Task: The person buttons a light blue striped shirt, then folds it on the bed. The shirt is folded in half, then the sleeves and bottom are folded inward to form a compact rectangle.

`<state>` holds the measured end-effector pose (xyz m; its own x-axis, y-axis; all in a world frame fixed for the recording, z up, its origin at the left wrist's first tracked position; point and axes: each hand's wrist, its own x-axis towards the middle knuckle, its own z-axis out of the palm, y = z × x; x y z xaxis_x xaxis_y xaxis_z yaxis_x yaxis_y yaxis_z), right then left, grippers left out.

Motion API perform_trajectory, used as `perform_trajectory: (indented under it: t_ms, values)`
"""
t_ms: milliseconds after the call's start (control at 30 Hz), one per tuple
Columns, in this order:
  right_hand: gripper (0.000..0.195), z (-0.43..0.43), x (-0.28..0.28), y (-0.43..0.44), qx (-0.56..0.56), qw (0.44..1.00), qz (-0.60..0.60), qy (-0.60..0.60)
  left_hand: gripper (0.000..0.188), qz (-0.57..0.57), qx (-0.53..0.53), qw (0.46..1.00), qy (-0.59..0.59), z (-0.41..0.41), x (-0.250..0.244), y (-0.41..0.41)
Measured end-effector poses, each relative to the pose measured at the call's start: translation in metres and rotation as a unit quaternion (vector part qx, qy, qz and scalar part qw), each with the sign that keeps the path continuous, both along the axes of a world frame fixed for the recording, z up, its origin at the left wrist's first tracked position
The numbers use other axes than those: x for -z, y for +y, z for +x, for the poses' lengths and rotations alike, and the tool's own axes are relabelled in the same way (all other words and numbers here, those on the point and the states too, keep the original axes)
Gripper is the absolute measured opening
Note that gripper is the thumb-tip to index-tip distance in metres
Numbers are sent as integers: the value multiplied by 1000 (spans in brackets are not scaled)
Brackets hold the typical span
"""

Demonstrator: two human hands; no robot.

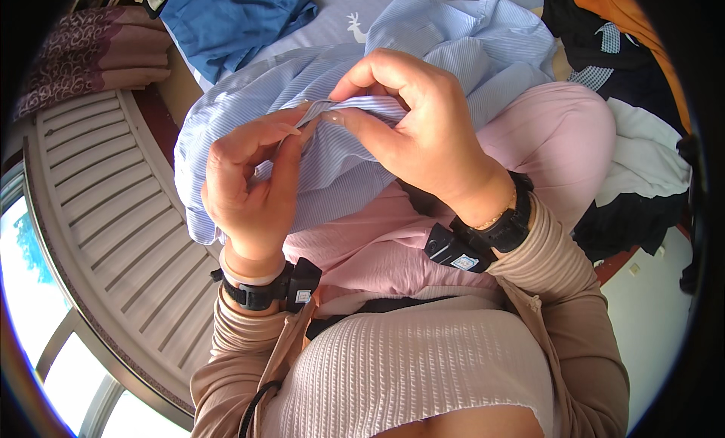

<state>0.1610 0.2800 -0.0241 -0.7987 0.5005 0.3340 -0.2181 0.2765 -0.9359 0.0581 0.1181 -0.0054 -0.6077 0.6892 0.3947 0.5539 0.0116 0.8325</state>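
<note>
A blue-and-white striped cloth garment (340,183) lies bunched over my lap and the bed. My left hand (255,177) pinches a folded edge of it between thumb and fingers. Close beside it, my right hand (419,126) grips the same edge, its thumb under the fold and the index finger curled above. The two hands hold the edge a short way apart, raised above the rest of the fabric. Whatever lies inside the fold is hidden. Each wrist bears a black strap with a small device.
Blue folded cloth (232,24) lies on the grey bed sheet (334,19) beyond. Black clothes (589,58), an orange cloth (628,19) and a white cloth (640,155) are piled at the right. A slatted panel (124,211) and a window stand at the left, below a patterned curtain (96,53).
</note>
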Motion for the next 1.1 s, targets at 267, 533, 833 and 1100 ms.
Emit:
perform_trajectory:
  t_ms: [267, 533, 833, 1100]
  values:
    - [18, -3, -4, 3, 14, 993, 114, 38, 29, 47, 5, 995, 87, -1, 1, 4]
    - [14, 0, -6, 2, 34, 982, 169, 73, 34, 48, -17, 990, 129, 4, 5, 1]
    - [11, 1, 1, 2, 27, 992, 99, 69, 33, -14, -36, 983, 177, 7, 5, 6]
    - [15, -2, 0, -1, 41, 992, 104, 61, 44, -28, -21, 993, 114, 6, -9, 11]
